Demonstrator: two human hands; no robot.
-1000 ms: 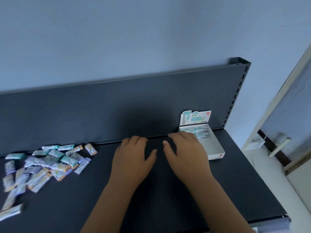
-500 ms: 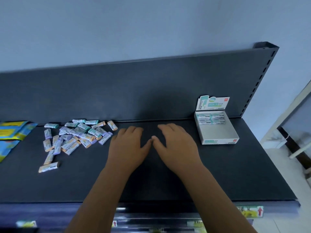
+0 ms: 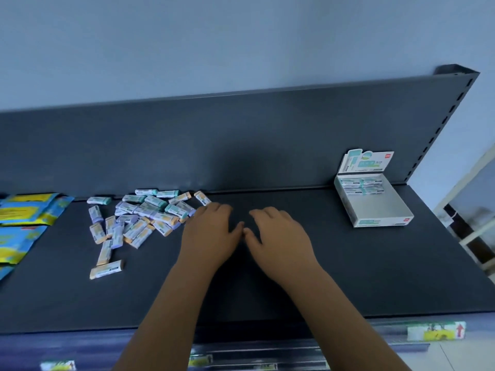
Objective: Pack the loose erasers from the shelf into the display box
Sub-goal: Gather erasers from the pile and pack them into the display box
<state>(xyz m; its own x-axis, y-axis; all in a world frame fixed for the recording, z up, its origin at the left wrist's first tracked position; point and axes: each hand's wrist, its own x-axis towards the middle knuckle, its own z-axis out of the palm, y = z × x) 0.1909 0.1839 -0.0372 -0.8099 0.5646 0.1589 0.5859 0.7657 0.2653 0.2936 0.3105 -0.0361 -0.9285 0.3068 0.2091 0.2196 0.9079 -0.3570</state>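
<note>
The left hand (image 3: 211, 234) and right hand (image 3: 278, 236) lie flat on the shelf (image 3: 334, 277), each grip slack and empty. The loose erasers (image 3: 144, 218) are heaped just beside the left hand. Farther right, the display box (image 3: 383, 222) holds only a back row, so packing looks barely begun.

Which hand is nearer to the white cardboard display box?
Right. The right hand rests left of the white cardboard display box; the left hand is farther left, by the loose wrapped erasers.
</note>
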